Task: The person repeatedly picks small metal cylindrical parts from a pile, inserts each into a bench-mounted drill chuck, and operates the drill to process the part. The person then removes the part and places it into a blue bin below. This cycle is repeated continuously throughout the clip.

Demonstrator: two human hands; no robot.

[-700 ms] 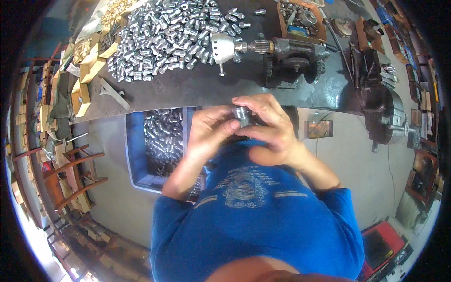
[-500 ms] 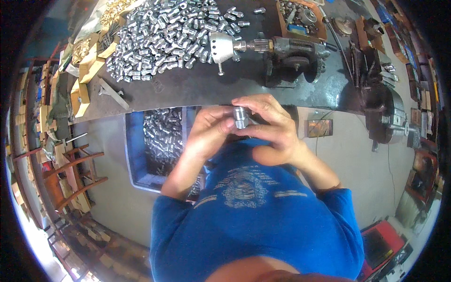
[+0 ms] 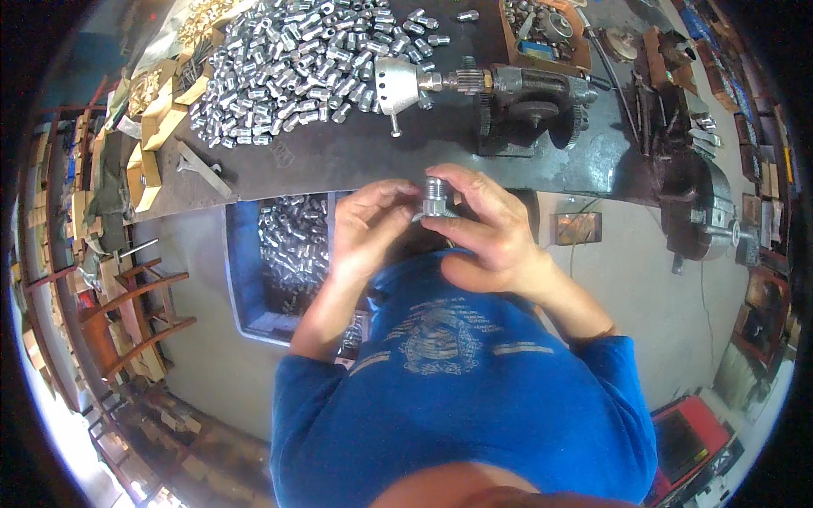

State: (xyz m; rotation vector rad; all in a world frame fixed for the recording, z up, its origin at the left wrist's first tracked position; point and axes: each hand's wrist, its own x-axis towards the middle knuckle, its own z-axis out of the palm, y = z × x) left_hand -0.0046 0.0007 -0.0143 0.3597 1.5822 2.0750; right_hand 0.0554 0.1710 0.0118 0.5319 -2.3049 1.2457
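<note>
A silvery threaded metal fitting (image 3: 435,200) with a hexagonal band stands upright in front of my chest, thread upward. My right hand (image 3: 493,222) grips it from the right, index finger behind and thumb at its lower front. To its left is my left hand (image 3: 373,222), thumb and index finger parted, the tips close beside the fitting. Whether those tips touch it I cannot tell. Beyond my hands, a hand-cranked geared fixture (image 3: 529,106) sits on the dark bench (image 3: 313,165), with a silvery cup-shaped head (image 3: 396,85) on its left end.
Many similar fittings (image 3: 296,72) lie heaped on the bench at the far left. A blue crate (image 3: 240,284) below the bench edge holds more metal parts. Nearby are yellow boxes (image 3: 161,123), a grey bracket-like tool (image 3: 203,169), a parts tray (image 3: 546,38) and a vise (image 3: 711,207).
My left thumb and fingers have drawn back from the fitting and spread apart. In my right hand the fitting has shifted slightly, now showing its thread more plainly.
</note>
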